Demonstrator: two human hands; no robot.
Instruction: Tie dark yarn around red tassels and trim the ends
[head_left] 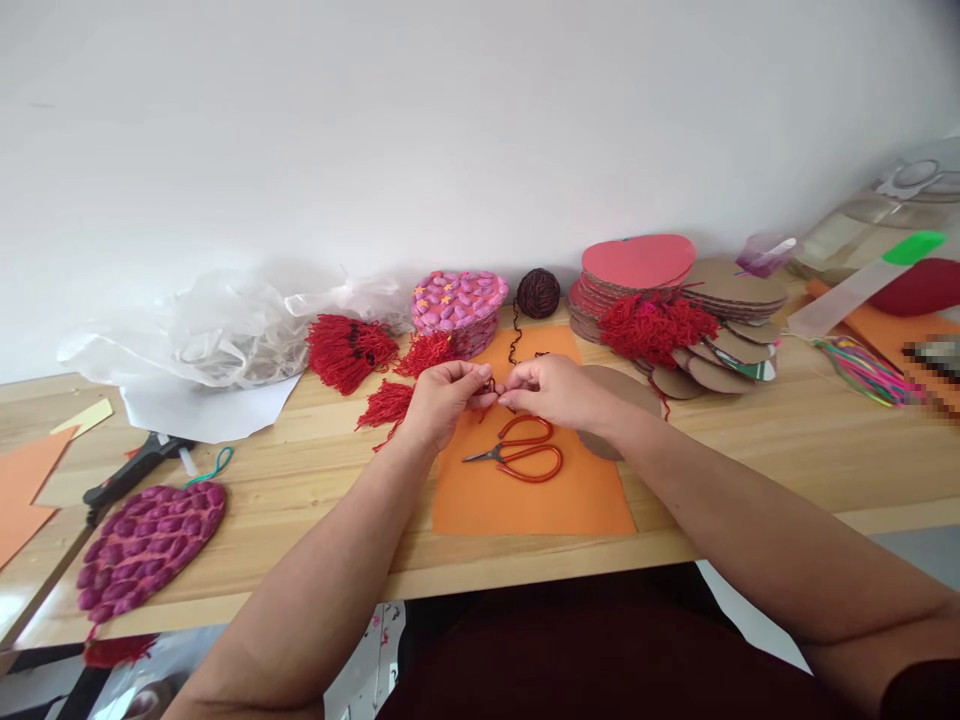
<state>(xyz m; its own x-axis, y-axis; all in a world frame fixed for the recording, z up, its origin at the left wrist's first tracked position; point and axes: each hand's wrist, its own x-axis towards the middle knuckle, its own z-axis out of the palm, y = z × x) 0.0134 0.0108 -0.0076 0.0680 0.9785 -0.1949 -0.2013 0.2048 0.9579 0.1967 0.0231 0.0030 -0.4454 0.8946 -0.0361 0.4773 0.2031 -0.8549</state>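
My left hand [448,400] and my right hand [551,390] meet above an orange sheet [532,508], fingers pinched. Between them is a short piece of dark yarn [491,384], largely covered by the fingertips. A strand trails from a dark brown yarn ball [538,293] at the wall down behind my right hand. Small scissors with orange-red handles [531,464] lie on the sheet just below, blades pointing left. Red yarn tassels [386,403] rest beside my left hand. A brown cardboard disc [634,395] is partly under my right wrist.
At the back stand a pink-purple beaded-looking stack [459,305], a bundle of red tassels [351,352] and stacked red heart-like cardboard shapes [637,262]. Left are a plastic bag [225,325], a glue gun [139,465] and a purple heart decoration [154,545]. Colored cords [862,370] lie right.
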